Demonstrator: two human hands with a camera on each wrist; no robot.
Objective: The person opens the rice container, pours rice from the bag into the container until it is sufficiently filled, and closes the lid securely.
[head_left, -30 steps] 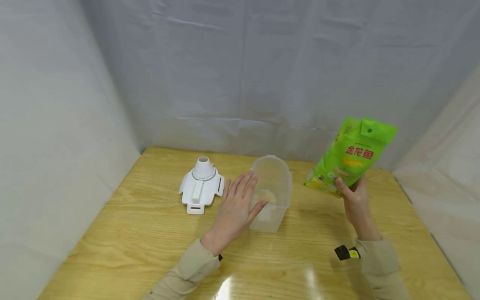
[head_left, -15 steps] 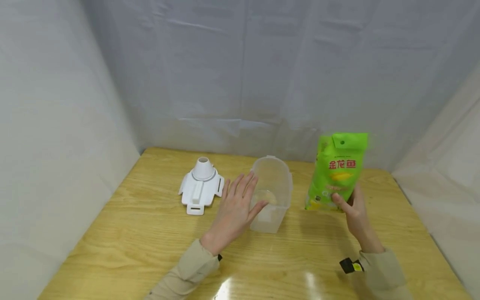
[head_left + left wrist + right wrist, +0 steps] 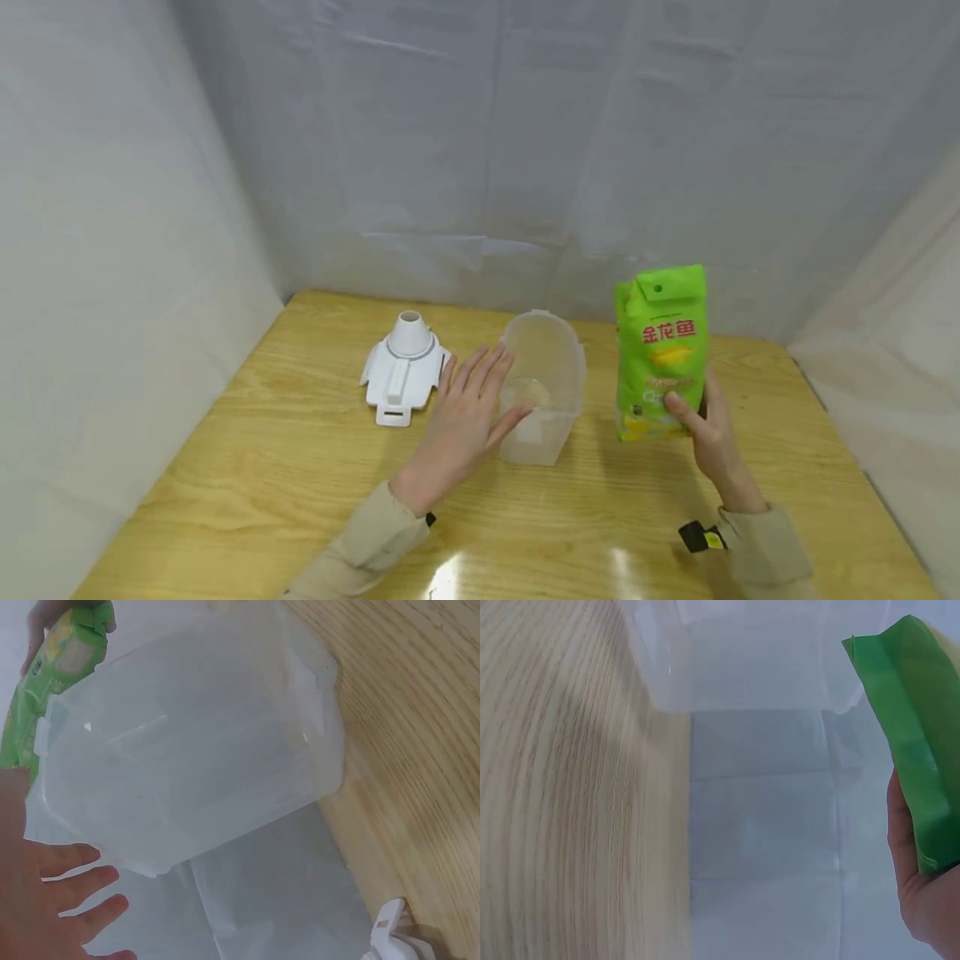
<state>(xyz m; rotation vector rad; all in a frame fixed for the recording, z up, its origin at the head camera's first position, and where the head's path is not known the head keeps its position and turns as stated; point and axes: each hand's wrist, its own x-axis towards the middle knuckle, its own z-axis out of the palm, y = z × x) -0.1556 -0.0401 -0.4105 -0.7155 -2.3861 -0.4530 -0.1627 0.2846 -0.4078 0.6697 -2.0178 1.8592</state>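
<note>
In the head view my right hand (image 3: pixel 712 442) grips a green printed bag (image 3: pixel 660 358) by its lower part, thumb across the front. The bag stands nearly upright above the right side of the table. My left hand (image 3: pixel 463 417), fingers straight and spread, is at the left side of a clear plastic container (image 3: pixel 542 375); whether it touches the wall I cannot tell. From the left wrist, the container (image 3: pixel 187 742) shows its open top, with the bag (image 3: pixel 45 682) beyond it. The right wrist view has the bag's green bottom end (image 3: pixel 915 742) in the hand (image 3: pixel 930 900).
A white plastic piece (image 3: pixel 405 371) with a cone-shaped spout and slotted tabs lies on the wooden table (image 3: pixel 247 467), left of the container. Grey and white sheeting (image 3: pixel 480 150) closes off the back and both sides.
The bag has moved left and down in my right hand, turning from a rightward tilt to nearly upright, closer to the container. My left hand has hardly moved.
</note>
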